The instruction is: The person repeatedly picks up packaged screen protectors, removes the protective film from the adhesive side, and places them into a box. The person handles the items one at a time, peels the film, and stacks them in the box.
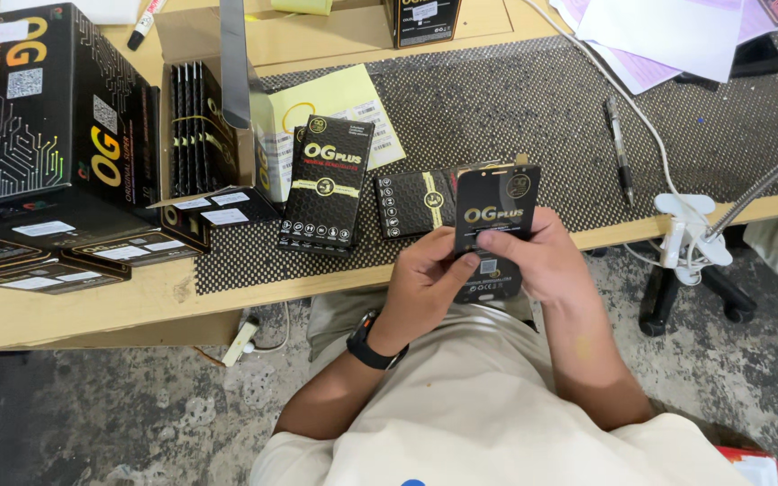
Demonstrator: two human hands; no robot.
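Both hands hold one flat black package with gold print (497,209) just over the table's front edge. My left hand (425,281), with a black watch on the wrist, grips its lower left side. My right hand (540,256) grips the right side, thumb across the front. Two more flat black packages lie on the mat: one upright (328,184), one sideways (414,203) right behind the held one.
An open cardboard box (200,126) with several black packages standing in it sits at left, beside a big black carton (42,117) and stacked flat boxes (47,265). A pen (619,148), papers (668,36), a cable and a white lamp clamp (691,229) are at right.
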